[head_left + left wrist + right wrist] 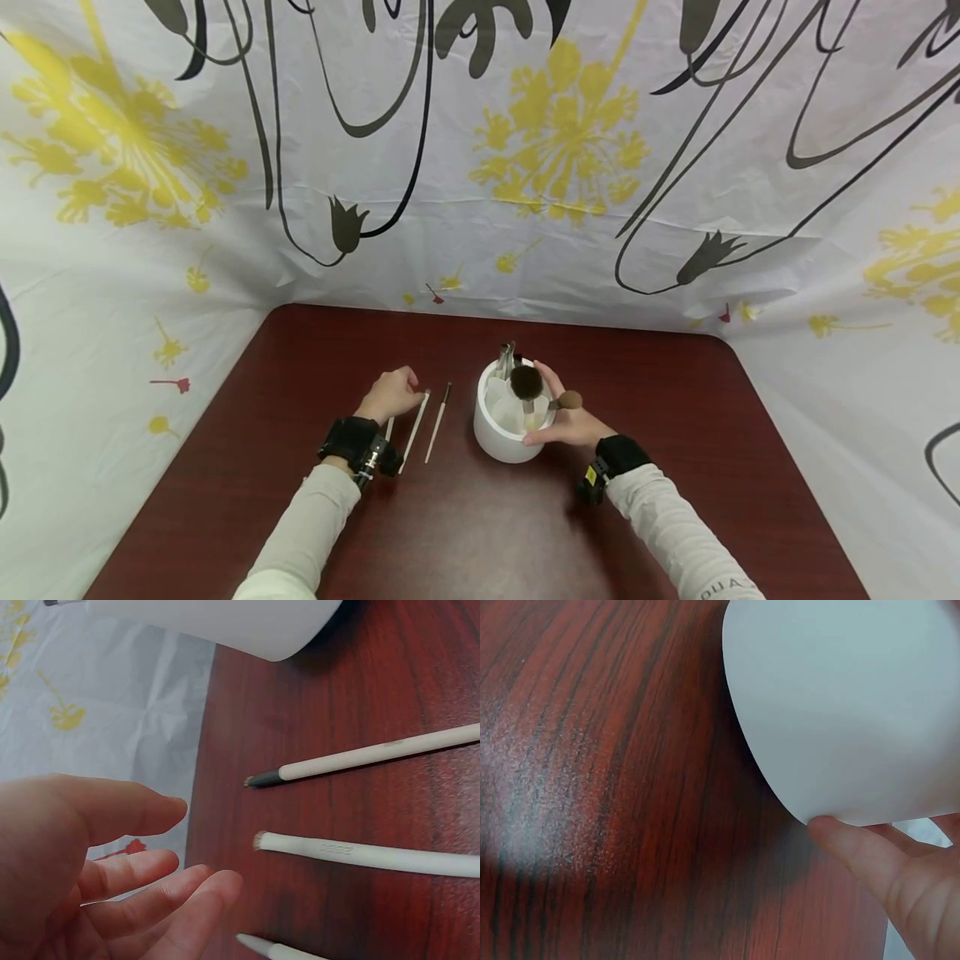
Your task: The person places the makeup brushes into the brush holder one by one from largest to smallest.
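Observation:
A white round makeup brush holder (501, 447) stands on the table, carrying a dark fluffy makeup brush (527, 383), a brown-tipped brush (569, 400) and some slim items at its back. My right hand (576, 426) grips its right side, thumb at the front and fingers behind; the right wrist view shows the thumb against the white wall. Left of the holder lie three slim pale brushes: one with a dark tip (367, 756), a white one (375, 856) and one partly hidden (289, 951). Over their far ends hovers my left hand (392, 394), fingers loosely bent and holding nothing.
The dark red wood-grain table (480, 533) has rounded far corners. Behind it and at both sides hangs a white patterned cloth (450, 183), close to the table's far edge.

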### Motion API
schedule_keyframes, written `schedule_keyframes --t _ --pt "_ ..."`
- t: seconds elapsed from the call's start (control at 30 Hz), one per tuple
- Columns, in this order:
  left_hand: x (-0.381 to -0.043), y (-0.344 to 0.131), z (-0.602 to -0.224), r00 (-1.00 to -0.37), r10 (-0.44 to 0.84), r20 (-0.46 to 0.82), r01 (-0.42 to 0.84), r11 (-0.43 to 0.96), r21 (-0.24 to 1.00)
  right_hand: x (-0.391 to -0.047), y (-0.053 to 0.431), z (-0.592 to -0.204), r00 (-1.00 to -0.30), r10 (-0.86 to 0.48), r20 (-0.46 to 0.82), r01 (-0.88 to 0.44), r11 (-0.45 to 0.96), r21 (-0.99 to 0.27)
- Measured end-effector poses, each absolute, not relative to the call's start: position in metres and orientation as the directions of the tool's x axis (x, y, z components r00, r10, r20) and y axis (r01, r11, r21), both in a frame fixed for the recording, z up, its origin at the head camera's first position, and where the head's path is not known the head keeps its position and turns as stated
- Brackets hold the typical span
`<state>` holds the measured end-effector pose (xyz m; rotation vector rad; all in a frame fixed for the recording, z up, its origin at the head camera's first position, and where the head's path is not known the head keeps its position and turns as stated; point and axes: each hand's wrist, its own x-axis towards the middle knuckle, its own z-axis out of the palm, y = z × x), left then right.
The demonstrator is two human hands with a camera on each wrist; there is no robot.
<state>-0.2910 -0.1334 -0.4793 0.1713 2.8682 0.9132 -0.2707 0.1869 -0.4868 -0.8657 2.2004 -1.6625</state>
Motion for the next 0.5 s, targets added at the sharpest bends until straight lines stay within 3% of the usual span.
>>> schedule_keyframes --t 0.3,0.5 --pt "-0.290 -0.133 -0.484 -0.981 0.134 -0.137 0.036 0.831 0.556 -0.264 0.184 -0.475 -0.811 -0.577 0.097 -0.263 0.212 -0.941" --pt "-0.289 -0.146 -0.488 -0.987 0.089 -0.136 0.002 0.842 0.540 -0.270 0.188 -0.486 -0.809 -0.578 0.105 -0.269 0.205 -0.941"
